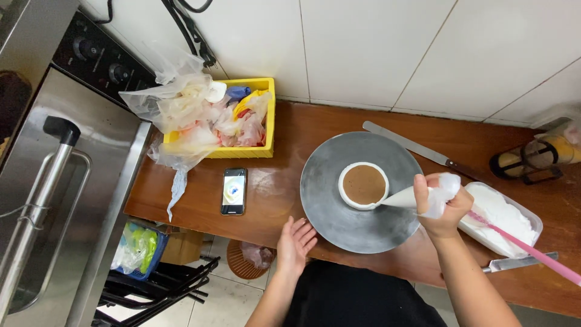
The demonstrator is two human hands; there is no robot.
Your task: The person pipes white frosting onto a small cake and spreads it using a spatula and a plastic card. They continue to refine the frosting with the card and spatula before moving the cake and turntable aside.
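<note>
Right hand point(445, 206) clenched around white piping bag point(417, 195), tip at the white cream ring's right edge on the small round brown cake point(364, 184). Left hand point(295, 242) open, fingers at near rim of grey metal turntable point(339, 206). Judgement: even squeeze, slow rotation, tip held low.

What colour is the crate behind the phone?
Yellow: the crate, stuffed with used plastic bags, shows best in the head view.
</note>
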